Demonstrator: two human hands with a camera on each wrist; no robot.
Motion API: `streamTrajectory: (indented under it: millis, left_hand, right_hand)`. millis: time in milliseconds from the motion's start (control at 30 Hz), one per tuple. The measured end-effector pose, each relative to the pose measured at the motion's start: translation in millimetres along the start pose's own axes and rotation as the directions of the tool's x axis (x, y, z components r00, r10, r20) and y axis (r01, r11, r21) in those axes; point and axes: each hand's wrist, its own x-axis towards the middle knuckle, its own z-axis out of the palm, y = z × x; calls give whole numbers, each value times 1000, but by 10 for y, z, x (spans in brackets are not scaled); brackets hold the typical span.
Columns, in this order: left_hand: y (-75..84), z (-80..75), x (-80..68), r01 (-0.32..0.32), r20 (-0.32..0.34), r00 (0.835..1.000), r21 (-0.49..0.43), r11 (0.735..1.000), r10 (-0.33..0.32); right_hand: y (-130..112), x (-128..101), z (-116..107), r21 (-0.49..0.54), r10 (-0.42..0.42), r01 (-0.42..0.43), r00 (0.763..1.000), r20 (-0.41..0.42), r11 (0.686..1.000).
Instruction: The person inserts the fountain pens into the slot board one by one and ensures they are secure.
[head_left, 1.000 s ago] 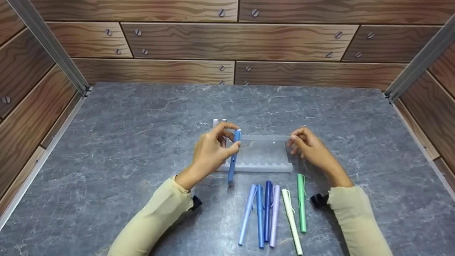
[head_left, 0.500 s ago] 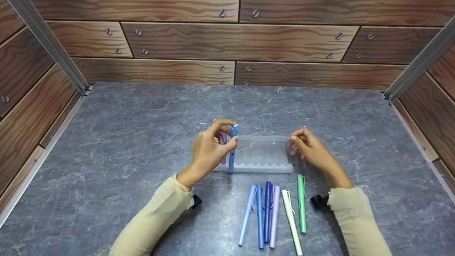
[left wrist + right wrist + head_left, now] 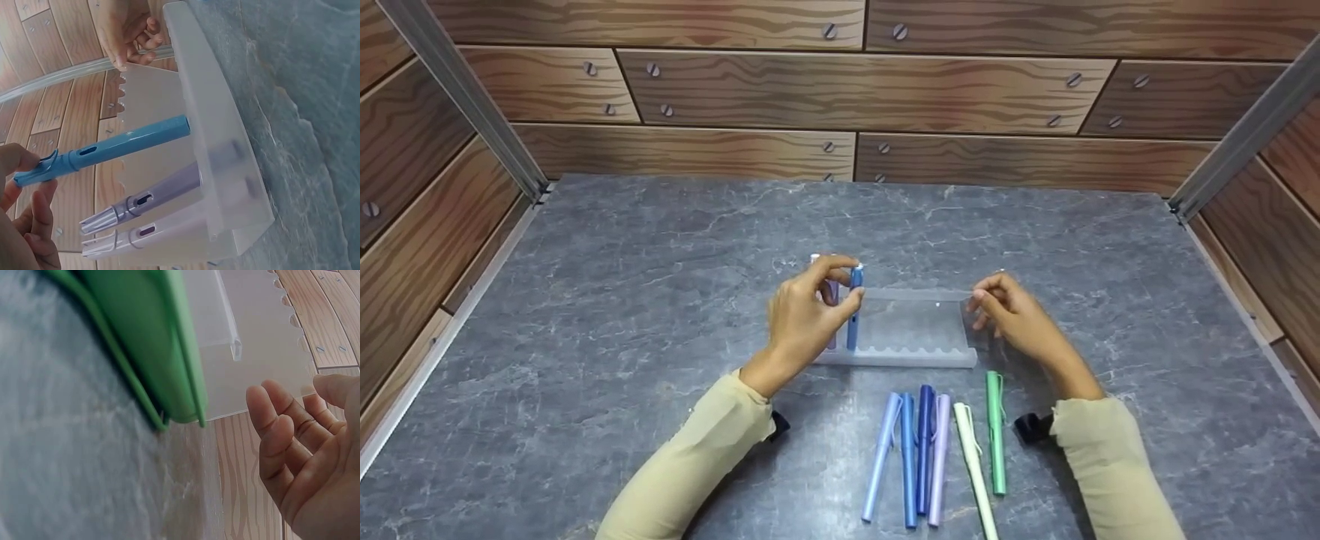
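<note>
The left hand (image 3: pixel 802 319) pinches the upper end of a blue pen (image 3: pixel 854 307) between thumb and fingertips. The pen stands nearly upright in a translucent pen rack (image 3: pixel 911 330), its lower end seated at the rack's base. The left wrist view shows the blue pen (image 3: pixel 107 149) entering the rack's trough (image 3: pixel 219 140). Two more pens are already seated alongside it: a lilac pen (image 3: pixel 143 197) and a pale pen (image 3: pixel 140 233) at the rack's end.

The right hand (image 3: pixel 1014 315) holds the top right corner of the rack's back panel with its fingertips, fingers bent. In the right wrist view the fingers (image 3: pixel 275 433) lie just beside the panel edge (image 3: pixel 253 332).

The rack stands on a grey marbled tabletop (image 3: pixel 622 285). In front of it six pens lie side by side: a light blue pen (image 3: pixel 880 456), a mid blue pen (image 3: pixel 909 461), a dark blue pen (image 3: pixel 924 446), a lavender pen (image 3: pixel 938 457), a cream pen (image 3: pixel 975 469) and a green pen (image 3: pixel 996 431). The green pen lies nearest the right wrist. Wood-patterned walls (image 3: pixel 840 90) enclose the tabletop on three sides.
</note>
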Motion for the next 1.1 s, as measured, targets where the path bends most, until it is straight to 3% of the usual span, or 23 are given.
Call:
streamTrajectory:
  millis: [433,1100]
  left_hand:
    - [-10,-16,-3,-2,-13,1000,30,1000,2]
    - [-81,46,-35,46,69,996,86,995,-52]
  right_hand:
    - [14,-6,-3,-30,-5,5,1000,-7,1000]
    - [-16,-5,-2,-1,13,-13,1000,3,1000]
